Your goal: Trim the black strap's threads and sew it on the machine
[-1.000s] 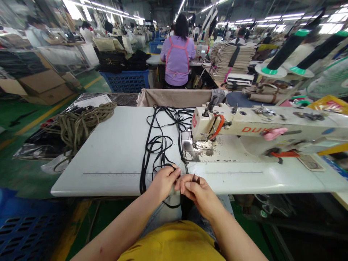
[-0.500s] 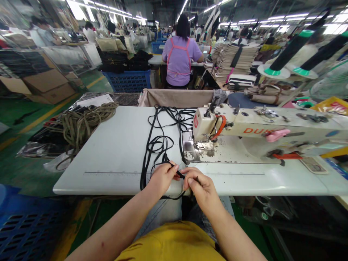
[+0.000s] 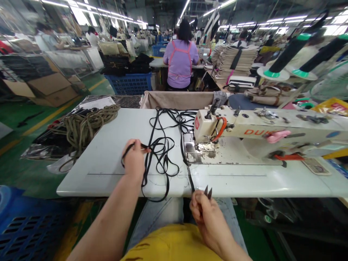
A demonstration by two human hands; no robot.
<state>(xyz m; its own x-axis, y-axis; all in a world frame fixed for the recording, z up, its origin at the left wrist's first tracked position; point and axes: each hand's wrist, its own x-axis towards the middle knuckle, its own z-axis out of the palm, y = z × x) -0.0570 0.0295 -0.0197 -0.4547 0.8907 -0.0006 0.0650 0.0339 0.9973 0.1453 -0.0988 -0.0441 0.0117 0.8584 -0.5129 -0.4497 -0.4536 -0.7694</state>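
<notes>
A long black strap lies in loose loops on the white sewing table, left of the sewing machine. My left hand is out over the table, closed on a length of this strap. My right hand sits at the table's front edge, closed around small thread snips whose two points stick up, and it also pinches another end of the strap that runs up toward the machine's needle plate.
A heap of olive cord lies at the table's left end. A beige fabric bin hangs behind the table. Another person in purple sits farther back. Blue crates stand at lower left; thread cones rise at right.
My hands were together at the front edge working the strap. The left hand has since moved out to the left with a strap length, and the right has dropped back toward me with the snips.
</notes>
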